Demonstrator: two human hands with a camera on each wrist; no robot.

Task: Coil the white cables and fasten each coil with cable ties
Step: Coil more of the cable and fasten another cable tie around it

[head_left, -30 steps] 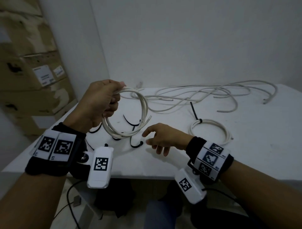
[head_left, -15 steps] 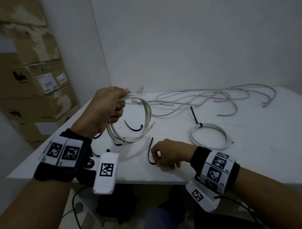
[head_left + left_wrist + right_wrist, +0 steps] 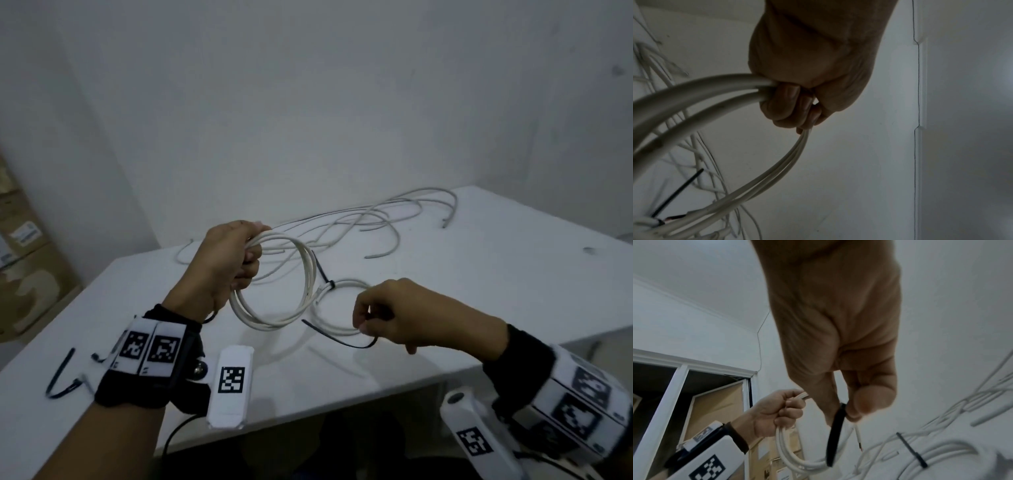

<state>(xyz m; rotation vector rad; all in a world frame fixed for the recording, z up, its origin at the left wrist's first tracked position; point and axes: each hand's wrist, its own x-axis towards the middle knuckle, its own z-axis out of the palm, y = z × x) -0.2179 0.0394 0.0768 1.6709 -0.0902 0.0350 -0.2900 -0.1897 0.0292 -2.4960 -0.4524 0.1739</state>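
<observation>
My left hand (image 3: 236, 260) grips a coil of white cable (image 3: 301, 294) at its top left and holds it upright above the white table (image 3: 496, 291); the left wrist view shows the fingers (image 3: 785, 105) curled round the strands (image 3: 694, 91). My right hand (image 3: 376, 318) pinches one end of a black cable tie (image 3: 337, 337) between thumb and finger, just right of the coil's lower edge. In the right wrist view the black tie (image 3: 835, 436) hangs from the pinch in front of the coil (image 3: 789, 456). A second coil (image 3: 329, 308), bound by a black tie (image 3: 325, 277), lies flat behind.
Loose white cables (image 3: 376, 219) sprawl over the far half of the table. Another black cable tie (image 3: 60, 377) lies near the table's front left edge. Cardboard boxes (image 3: 24, 267) stand stacked at the left, past the table's edge. A white wall rises close behind.
My right hand picked a black cable tie off the table and lifted it toward the coil. The left hand kept its grip on the coil, and the view swung left.
</observation>
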